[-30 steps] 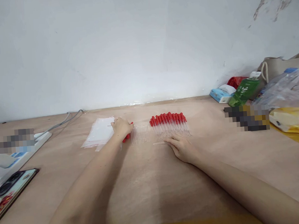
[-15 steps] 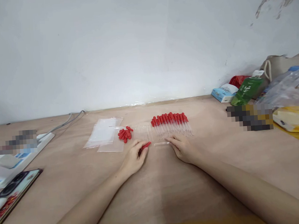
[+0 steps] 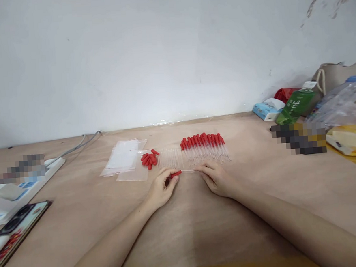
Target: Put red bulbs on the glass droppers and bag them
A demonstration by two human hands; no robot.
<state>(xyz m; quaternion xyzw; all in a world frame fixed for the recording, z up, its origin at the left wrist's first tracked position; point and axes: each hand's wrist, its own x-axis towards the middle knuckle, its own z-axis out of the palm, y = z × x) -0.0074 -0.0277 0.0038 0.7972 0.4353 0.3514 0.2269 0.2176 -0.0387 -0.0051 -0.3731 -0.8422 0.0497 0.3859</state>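
My left hand (image 3: pixel 163 187) is closed round a red rubber dropper bulb (image 3: pixel 176 174), its open end facing right. Between thumb and fingers, my right hand (image 3: pixel 215 179) pinches a clear dropper tube (image 3: pixel 188 171), whose left end meets the bulb's mouth; how far it sits inside I cannot tell. Just beyond my hands lies a row of loose clear tubes (image 3: pixel 170 158). Left of them is a small heap of red bulbs (image 3: pixel 148 160). Behind my right hand, several droppers with red bulbs (image 3: pixel 202 142) lie side by side, tips towards me.
Clear plastic bags (image 3: pixel 123 157) lie in a stack to the left. Further left are a power strip (image 3: pixel 32 186) and a phone (image 3: pixel 22 225). At the right stand a tissue pack (image 3: pixel 266 110), a green bottle (image 3: pixel 296 105) and a yellow package (image 3: pixel 351 141).
My right hand has moved the tube slightly left, so its end now meets the red bulb. The left hand still grips the bulb in nearly the same place.
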